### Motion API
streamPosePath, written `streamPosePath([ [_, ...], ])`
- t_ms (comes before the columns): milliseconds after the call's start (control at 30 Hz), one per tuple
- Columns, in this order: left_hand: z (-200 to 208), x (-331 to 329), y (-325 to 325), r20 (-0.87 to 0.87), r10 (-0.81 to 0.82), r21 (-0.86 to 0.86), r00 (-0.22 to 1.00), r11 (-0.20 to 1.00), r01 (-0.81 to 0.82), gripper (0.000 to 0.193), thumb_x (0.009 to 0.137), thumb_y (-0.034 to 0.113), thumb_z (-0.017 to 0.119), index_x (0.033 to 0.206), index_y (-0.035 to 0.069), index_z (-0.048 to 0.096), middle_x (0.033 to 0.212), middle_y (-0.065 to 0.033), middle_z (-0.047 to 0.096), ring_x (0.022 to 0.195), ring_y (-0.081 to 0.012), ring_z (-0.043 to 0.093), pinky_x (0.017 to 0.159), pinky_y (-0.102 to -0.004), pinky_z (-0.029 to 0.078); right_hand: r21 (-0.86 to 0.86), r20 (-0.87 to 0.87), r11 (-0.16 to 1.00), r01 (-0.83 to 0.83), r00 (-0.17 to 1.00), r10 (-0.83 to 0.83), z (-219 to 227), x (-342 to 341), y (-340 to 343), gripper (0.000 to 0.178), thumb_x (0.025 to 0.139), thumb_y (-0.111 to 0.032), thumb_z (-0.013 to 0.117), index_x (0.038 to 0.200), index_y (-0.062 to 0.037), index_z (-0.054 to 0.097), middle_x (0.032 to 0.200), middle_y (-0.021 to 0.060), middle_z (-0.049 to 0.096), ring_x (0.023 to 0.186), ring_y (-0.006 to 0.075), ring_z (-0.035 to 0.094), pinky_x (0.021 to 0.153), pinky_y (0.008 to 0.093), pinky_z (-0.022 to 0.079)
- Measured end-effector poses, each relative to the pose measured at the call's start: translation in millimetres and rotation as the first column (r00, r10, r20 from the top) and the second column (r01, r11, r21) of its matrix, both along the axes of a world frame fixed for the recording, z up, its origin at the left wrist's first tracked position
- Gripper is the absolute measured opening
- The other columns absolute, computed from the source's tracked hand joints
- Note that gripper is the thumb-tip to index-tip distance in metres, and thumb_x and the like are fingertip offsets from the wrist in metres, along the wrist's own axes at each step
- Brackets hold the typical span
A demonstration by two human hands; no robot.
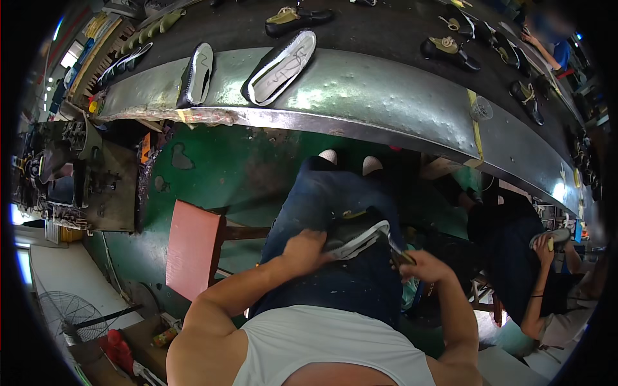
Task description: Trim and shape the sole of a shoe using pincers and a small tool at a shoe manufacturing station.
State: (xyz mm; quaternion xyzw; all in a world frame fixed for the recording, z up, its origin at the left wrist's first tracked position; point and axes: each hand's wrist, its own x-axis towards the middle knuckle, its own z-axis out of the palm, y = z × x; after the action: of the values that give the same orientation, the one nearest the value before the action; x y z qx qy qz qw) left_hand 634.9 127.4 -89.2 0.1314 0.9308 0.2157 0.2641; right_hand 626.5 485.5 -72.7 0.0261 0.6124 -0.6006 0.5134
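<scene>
A dark shoe with a white edge rests across my lap on the blue jeans. My left hand is closed on its left end. At the shoe's other end, my right hand is closed around a slim tool with a yellowish handle. A dark, narrow part of that tool reaches up to the shoe's white edge; its exact kind is not clear. The fingers of both hands are partly hidden.
Ahead runs a metal-edged conveyor bench carrying several shoes, among them an upturned shoe with a white sole. A red-topped stool stands at my left, near a wire fan. A co-worker sits close on my right.
</scene>
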Motion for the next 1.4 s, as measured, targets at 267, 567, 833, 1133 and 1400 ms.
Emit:
streamPosePath([
  [267, -4.8, -72.5, 91.4, -0.105, -0.176, -0.021, 0.979, 0.984, 0.175, 0.076, 0.079, 0.053, 0.074, 0.121, -0.008, 0.055, 0.122, -0.0264, 0.062, 0.116, -0.0418, 0.059, 0.097, -0.0488, 0.048, -0.039, -0.069, 0.911, 0.411, 0.908, -0.413, -7.5, 47.5, -0.9, 0.036, 0.095, -0.018, 0.060, 0.123, 0.0049, 0.059, 0.106, 0.0147, 0.069, 0.080, 0.0172, 0.066, 0.064, 0.0278, 0.054],
  [567, -40.9, -95.4, 63.1, 0.517, 0.177, 0.755, 0.837, 0.366, -0.544, 0.082, 0.088, 0.019, 0.077, 0.154, 0.013, 0.029, 0.123, -0.0119, 0.063, 0.112, -0.0201, 0.060, 0.098, -0.0353, 0.049, 0.184, -0.496, 0.927, 0.328, 0.845, -0.200, 15.1, 47.4, -28.7, 0.027, 0.096, -0.018, 0.061, 0.118, -0.0022, 0.062, 0.088, 0.0038, 0.067, 0.066, 0.0090, 0.058, 0.062, 0.0266, 0.049],
  [833, -12.1, -61.1, 27.6, 0.328, 0.130, 0.793, 0.936, 0.500, -0.348, 0.063, 0.101, 0.029, 0.061, 0.153, 0.017, 0.028, 0.122, -0.0095, 0.061, 0.116, -0.0166, 0.054, 0.101, -0.0321, 0.043, 0.090, -0.450, 0.992, 0.088, 0.892, -0.039, 33.1, 25.7, -79.2, 0.035, 0.098, -0.019, 0.058, 0.128, -0.0005, 0.057, 0.097, 0.0040, 0.065, 0.080, 0.0097, 0.059, 0.074, 0.0274, 0.050],
  [1133, -31.2, -60.5, 9.6, 0.096, 0.213, 0.794, 0.972, 0.573, -0.204, 0.044, 0.104, 0.026, 0.054, 0.145, 0.011, 0.045, 0.126, -0.0076, 0.059, 0.116, -0.0149, 0.053, 0.103, -0.0309, 0.042, 0.274, -0.550, 0.957, 0.095, 0.831, 0.075, 14.2, 12.2, -102.3, 0.025, 0.097, -0.014, 0.057, 0.116, 0.0019, 0.058, 0.089, 0.0129, 0.066, 0.079, 0.0220, 0.066, 0.075, 0.0357, 0.051],
  [1400, -31.1, -58.0, 8.8, 0.260, 0.149, 0.891, 0.954, 0.344, -0.297, 0.043, 0.101, 0.018, 0.060, 0.142, 0.011, 0.049, 0.119, -0.0025, 0.058, 0.111, -0.0113, 0.053, 0.098, -0.0269, 0.044, 0.340, -0.879, 0.912, 0.230, 0.423, 0.221, -15.9, 26.1, -105.2, 0.030, 0.091, -0.005, 0.058, 0.119, 0.0062, 0.052, 0.103, 0.0251, 0.063, 0.095, 0.0454, 0.062, 0.083, 0.0499, 0.051],
])
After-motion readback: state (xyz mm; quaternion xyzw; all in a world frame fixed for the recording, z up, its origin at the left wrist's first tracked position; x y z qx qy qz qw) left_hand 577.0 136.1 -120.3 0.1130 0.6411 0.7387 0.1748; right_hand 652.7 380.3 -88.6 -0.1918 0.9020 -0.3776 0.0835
